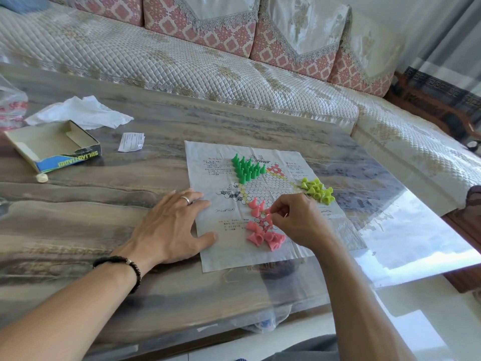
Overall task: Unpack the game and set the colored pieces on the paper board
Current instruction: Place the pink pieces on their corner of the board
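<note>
The paper board (213, 246) lies flat on the table, printed with a star of circles. Several green pieces (246, 168) stand upright in its far-left point. A heap of yellow-green pieces (318, 190) lies tumbled at the right point. Pink pieces (263, 237) lie scattered on the near point, a few standing (256, 205). My left hand (171, 225) rests flat, fingers spread, on the board's left edge. My right hand (299, 217) pinches a pink piece (269, 211) between thumb and fingertips just above the pink point.
The empty game box (52, 145) sits open at the far left, with a crumpled white tissue (80, 112) behind it and a folded paper slip (131, 142) beside it. A small white die (41, 177) lies near the box. A sofa (182, 61) runs behind the glass-topped table (78, 204).
</note>
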{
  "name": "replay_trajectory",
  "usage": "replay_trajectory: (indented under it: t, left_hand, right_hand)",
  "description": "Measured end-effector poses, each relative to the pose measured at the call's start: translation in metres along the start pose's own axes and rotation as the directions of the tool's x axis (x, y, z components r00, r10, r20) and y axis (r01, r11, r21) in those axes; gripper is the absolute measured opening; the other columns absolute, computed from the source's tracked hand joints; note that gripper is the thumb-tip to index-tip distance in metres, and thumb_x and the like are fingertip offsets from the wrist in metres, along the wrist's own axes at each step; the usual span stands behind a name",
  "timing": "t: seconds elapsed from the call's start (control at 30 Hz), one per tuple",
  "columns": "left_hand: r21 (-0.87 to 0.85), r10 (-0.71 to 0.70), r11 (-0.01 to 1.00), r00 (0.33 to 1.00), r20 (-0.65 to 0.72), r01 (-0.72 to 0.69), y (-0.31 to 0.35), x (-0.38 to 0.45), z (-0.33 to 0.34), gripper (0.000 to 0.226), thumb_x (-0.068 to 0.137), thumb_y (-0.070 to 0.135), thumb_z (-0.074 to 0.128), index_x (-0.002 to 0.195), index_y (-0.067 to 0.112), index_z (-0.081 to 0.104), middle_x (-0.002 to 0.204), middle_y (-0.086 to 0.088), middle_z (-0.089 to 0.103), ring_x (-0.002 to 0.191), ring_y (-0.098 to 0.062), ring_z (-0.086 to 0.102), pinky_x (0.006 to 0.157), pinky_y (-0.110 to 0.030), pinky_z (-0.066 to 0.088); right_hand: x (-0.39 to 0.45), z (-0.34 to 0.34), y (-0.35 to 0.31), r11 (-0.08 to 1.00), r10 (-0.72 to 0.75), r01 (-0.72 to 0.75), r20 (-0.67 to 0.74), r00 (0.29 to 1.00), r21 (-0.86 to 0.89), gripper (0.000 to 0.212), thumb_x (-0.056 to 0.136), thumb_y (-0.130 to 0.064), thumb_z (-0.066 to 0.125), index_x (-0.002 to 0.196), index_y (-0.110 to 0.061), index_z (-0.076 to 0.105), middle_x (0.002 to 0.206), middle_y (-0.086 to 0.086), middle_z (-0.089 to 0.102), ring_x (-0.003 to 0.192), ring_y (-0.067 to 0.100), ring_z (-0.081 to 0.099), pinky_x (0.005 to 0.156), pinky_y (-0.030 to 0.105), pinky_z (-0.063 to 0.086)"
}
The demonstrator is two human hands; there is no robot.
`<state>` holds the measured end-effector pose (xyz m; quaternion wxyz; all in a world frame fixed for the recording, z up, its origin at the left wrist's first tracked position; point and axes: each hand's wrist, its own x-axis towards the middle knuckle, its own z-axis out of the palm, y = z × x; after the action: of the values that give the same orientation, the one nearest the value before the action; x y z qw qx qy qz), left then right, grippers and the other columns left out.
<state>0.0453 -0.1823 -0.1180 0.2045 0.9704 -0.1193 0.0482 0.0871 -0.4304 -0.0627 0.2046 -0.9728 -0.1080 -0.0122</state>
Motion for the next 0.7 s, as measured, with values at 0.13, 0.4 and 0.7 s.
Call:
replay_trajectory:
  t: [0.13,0.4,0.7]
  left_hand:
    - [0.007,0.0,1.0,1.0,0.004,-0.001,-0.0007,-0.0003,-0.0001,0.098,0.061,0.08,0.025,0.143,0.028,0.039,0.154,0.007,0.028,0.144,-0.009,0.018,0.119,-0.032,0.007]
    - [0.013,0.006,1.0,1.0,-0.007,-0.006,-0.0012,0.0003,0.0005,0.097,0.061,0.08,0.025,0.142,0.028,0.04,0.154,0.006,0.03,0.143,-0.01,0.019,0.119,-0.032,0.008]
    - [0.016,0.003,1.0,1.0,-0.012,-0.003,-0.0003,0.0002,-0.0003,0.096,0.061,0.079,0.026,0.141,0.029,0.042,0.153,0.007,0.031,0.142,-0.01,0.02,0.118,-0.03,0.009]
  right_hand:
    - [0.0024,0.0033,-0.0014,1.0,-0.015,0.016,0.03,0.999,-0.018,0.006,0.081,-0.009,0.068,0.083,-0.015,0.068,0.07,-0.006,0.062,0.06,0.006,0.056,0.051,0.013,0.041]
    - [0.0059,0.0074,-0.0035,0.998,-0.043,0.041,-0.034,0.998,-0.054,0.01,0.081,-0.003,0.064,0.08,-0.01,0.07,0.071,-0.003,0.066,0.065,0.008,0.06,0.054,0.014,0.046]
    - [0.0049,0.0059,-0.0093,1.0,-0.028,0.028,-0.052,0.998,-0.003,0.015,0.084,-0.002,0.064,0.094,-0.012,0.066,0.07,-0.005,0.062,0.058,0.001,0.055,0.05,0.004,0.04]
